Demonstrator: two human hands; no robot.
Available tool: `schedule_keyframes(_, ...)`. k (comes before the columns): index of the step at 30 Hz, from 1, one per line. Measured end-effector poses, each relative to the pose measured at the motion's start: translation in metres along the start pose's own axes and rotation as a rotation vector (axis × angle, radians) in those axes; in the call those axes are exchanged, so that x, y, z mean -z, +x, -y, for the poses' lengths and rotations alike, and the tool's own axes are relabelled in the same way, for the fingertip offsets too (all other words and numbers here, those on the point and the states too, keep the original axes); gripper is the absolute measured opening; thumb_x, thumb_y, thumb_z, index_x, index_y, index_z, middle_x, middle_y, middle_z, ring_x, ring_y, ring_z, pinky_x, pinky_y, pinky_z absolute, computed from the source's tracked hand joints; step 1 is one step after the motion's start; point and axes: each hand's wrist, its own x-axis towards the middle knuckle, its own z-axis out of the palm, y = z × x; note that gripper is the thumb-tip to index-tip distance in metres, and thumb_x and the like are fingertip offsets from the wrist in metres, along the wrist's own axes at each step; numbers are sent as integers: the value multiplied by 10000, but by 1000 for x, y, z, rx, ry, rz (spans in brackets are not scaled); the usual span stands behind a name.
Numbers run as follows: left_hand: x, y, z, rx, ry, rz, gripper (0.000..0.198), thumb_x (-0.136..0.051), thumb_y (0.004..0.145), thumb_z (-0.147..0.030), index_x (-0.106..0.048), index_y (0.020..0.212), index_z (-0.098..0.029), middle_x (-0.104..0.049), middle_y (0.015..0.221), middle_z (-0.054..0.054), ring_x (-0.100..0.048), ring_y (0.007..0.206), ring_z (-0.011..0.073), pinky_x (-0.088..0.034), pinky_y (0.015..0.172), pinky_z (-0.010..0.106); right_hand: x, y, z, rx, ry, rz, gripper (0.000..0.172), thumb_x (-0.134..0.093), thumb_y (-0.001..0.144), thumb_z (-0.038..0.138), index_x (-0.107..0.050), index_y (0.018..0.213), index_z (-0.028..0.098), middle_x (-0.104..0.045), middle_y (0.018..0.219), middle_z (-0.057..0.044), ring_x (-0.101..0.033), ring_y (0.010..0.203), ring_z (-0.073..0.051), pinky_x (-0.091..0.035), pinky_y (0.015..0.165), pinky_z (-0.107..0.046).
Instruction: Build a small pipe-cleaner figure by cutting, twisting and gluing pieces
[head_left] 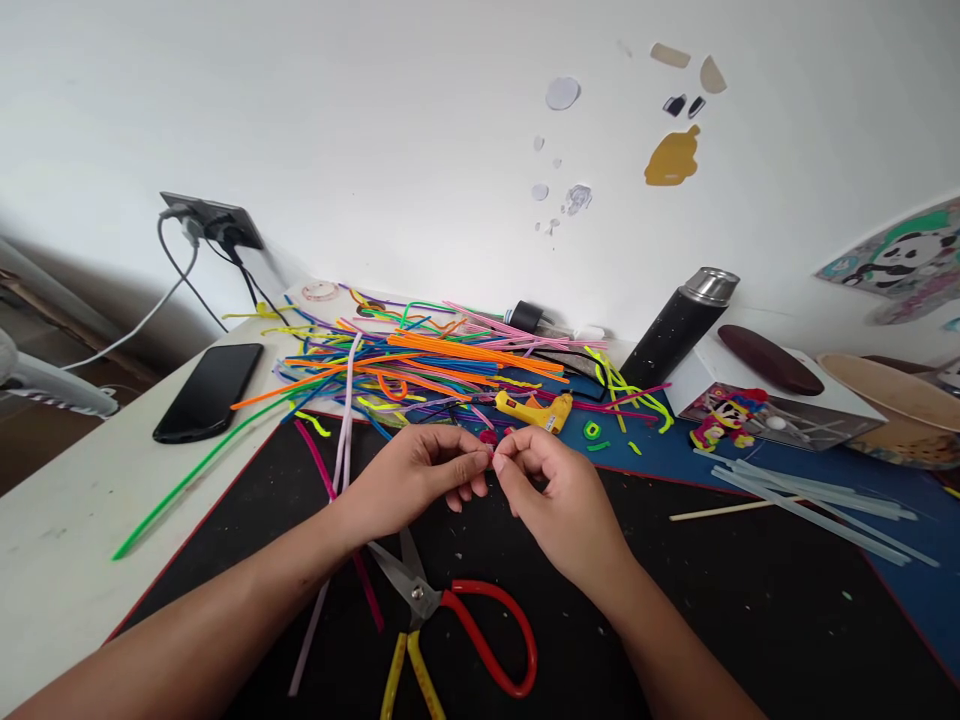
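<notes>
My left hand (435,470) and my right hand (551,490) meet over the black mat (675,600), thumbs and forefingers closed in a pinch. Between the fingertips shows a small dark-pink piece (488,438), apparently a bit of pipe cleaner; the fingers hide most of it. Below my hands lie open scissors (420,595) with red handles, beside a yellow-handled tool (405,675) whose head is hidden. A magenta pipe cleaner (367,590) and pale lilac pipe cleaners (349,400) pass partly under my left forearm. Just beyond my fingers rests a yellow hot glue gun (534,408).
Loose pipe cleaners (450,350) in many colours spread along the wall. At left lies a phone (210,390). Toward the right are a black thermos (675,330), a white box (795,390), a small colourful figure (724,420) and translucent glue sticks (817,500).
</notes>
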Motion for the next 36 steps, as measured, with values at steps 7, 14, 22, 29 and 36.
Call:
schedule_keyframes(7, 6, 1, -3, -21, -5, -49, 468, -882, 795, -568, -743, 884, -130, -718, 761, 17, -614, 635, 108, -532, 627, 232, 0, -1, 2, -42, 5, 21, 102, -641, 926, 305, -637, 885, 212, -511, 615, 67, -441, 533, -120, -318, 486, -243)
schedule_keyframes(14, 8, 0, -6, -39, 44, -39, 371, -866, 820, -481, -753, 876, -132, -720, 756, 22, -616, 647, 112, -529, 646, 237, 0, -1, -4, -40, -56, 44, 80, -638, 922, 294, -651, 903, 217, -525, 626, 67, -449, 533, -120, -333, 501, -248)
schedule_keyframes(22, 7, -1, -5, -68, 91, -34, 263, -829, 834, -378, -752, 865, -128, -688, 742, 10, -590, 650, 108, -485, 641, 231, -2, -1, -4, -16, -109, 45, 77, -618, 920, 289, -647, 899, 221, -510, 586, 81, -429, 500, -115, -307, 480, -252)
schedule_keyframes(29, 8, -2, -6, -55, 119, -13, 252, -815, 830, -367, -744, 870, -128, -701, 758, 9, -587, 669, 110, -468, 654, 233, -2, 0, -6, -3, -128, 48, 63, -625, 918, 271, -655, 895, 220, -519, 594, 79, -436, 504, -113, -309, 483, -252)
schedule_keyframes(36, 9, 0, -8, -9, 131, 11, 272, -824, 826, -388, -738, 865, -133, -699, 737, 5, -597, 660, 112, -473, 643, 232, -2, 0, -3, -6, -117, 59, 74, -616, 919, 279, -646, 885, 221, -520, 604, 77, -446, 521, -118, -323, 500, -255)
